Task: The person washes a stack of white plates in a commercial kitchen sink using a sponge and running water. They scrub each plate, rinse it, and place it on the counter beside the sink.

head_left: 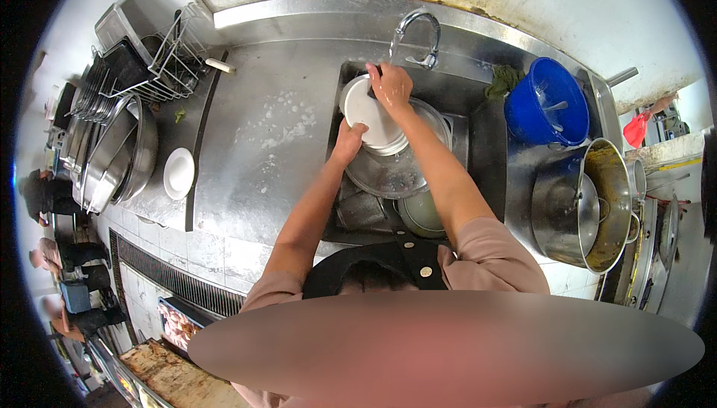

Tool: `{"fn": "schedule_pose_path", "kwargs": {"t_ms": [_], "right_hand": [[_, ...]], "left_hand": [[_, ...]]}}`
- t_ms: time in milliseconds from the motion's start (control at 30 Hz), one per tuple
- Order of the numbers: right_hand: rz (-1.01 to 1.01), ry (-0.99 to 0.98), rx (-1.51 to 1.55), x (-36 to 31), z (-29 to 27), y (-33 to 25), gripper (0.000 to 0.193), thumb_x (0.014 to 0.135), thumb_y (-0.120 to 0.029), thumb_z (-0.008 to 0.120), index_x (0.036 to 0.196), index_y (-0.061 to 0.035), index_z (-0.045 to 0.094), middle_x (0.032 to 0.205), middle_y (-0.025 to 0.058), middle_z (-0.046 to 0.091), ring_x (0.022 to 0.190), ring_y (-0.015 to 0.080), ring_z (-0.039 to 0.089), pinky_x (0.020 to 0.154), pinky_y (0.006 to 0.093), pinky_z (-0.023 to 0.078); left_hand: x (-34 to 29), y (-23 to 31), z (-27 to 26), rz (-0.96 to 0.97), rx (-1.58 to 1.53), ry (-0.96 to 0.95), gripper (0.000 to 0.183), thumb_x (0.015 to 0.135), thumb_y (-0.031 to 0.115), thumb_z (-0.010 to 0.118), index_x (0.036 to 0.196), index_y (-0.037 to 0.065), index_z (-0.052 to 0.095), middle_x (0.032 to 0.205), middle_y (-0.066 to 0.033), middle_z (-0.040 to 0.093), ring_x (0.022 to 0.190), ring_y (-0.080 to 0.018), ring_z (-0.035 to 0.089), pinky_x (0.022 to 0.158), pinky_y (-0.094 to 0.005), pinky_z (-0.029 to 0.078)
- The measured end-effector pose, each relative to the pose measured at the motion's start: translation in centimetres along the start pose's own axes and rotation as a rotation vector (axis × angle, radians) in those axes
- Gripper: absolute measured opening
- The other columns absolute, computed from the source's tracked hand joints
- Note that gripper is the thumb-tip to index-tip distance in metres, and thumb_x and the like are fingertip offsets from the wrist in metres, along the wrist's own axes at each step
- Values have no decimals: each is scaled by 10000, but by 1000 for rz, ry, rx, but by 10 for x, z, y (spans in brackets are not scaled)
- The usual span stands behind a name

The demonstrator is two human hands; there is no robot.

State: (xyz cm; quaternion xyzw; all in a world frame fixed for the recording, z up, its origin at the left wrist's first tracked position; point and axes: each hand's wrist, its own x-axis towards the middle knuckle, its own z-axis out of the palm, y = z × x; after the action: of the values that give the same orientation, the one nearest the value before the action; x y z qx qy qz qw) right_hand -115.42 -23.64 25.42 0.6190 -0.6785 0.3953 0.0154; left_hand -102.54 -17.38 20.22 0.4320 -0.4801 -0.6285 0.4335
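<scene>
Over the sink [489, 162], a stack of white plates [366, 109] is tilted under the tap. My left hand [349, 141] grips its lower left rim, thumb on the top plate. My right hand [391, 87] is closed at the upper right of the top plate, close to the running water. Something small and dark shows under its fingers, too hidden to name. Beneath the plates lies a wide round metal pan [429, 162], partly covered by them and my right forearm. Water runs from the curved metal tap [424, 16] just behind my right hand.
A blue bucket [534, 106] with utensils and large metal pots [556, 210] stand right of the sink. A green cloth [504, 79] lies behind. Leftward are a small white dish [178, 173], metal bowls [142, 147] and a wire rack [168, 64]. Other people stand far left.
</scene>
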Motion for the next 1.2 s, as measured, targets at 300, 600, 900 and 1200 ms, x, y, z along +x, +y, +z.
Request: {"fn": "schedule_pose_path", "kwargs": {"t_ms": [300,600,900,1200], "right_hand": [[-539,4,418,-64,6,-8,156,693,-129,629,840,-77,642,928,98,562,915,299,518,791,403,413],[-502,-137,216,-69,-1,13,238,657,-119,633,892,-127,663,982,22,554,919,279,493,776,394,399],[-459,-57,194,-66,-6,-2,341,647,-113,621,985,-145,643,1055,34,548,944,332,483,798,423,392],[-533,-76,236,-61,-5,-4,277,632,-55,586,897,-98,654,934,40,568,784,277,504,690,403,388]], "left_hand": [[4,-4,-29,70,-224,212,519,929,382,379,1232,-40,379,1141,-145,494,1012,-211,485,869,-321,390],[9,-15,-21,40,-117,175,507,931,384,373,1192,-47,432,1086,-139,533,969,-194,507,838,-314,406],[23,-2,-19,117,43,168,490,936,380,362,1106,-61,491,979,-100,554,872,-148,499,760,-302,422],[24,3,-31,274,112,214,504,938,388,345,1141,-54,476,1009,-129,564,913,-180,522,799,-316,420]]}}
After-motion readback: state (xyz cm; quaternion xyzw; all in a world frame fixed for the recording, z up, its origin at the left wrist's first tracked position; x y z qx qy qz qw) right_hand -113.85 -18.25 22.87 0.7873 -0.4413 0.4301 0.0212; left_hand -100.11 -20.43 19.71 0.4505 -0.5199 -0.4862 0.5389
